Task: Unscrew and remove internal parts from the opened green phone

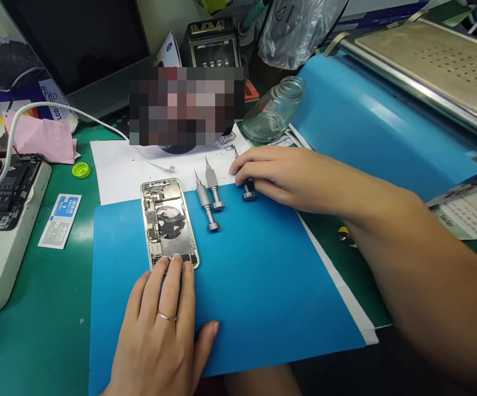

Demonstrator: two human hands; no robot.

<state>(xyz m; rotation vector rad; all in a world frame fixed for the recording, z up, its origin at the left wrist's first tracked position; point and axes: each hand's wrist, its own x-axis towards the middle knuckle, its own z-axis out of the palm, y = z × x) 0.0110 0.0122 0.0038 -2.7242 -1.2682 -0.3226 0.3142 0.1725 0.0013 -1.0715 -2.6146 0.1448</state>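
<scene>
An opened phone (pixel 173 220) lies on the blue mat, its circuit board and inner parts exposed. My left hand (pixel 159 324) rests flat, fingers stretched out, with fingertips on the phone's near end; a ring sits on one finger. Two grey precision screwdrivers (pixel 206 201) lie side by side to the right of the phone. Farther right, my right hand (pixel 279 179) has its fingers curled over a third screwdriver, whose dark end cap (pixel 248 193) shows beneath them. The rest of that tool is mostly hidden by the fingers.
White paper (pixel 116 170) lies under the blue mat (pixel 242 308). Behind stand a glass jar (pixel 273 113) and a monitor (pixel 81 44). A white cable (pixel 93 115) crosses at left, near a green cap (pixel 81 170) and a blue-and-grey card (pixel 60 220).
</scene>
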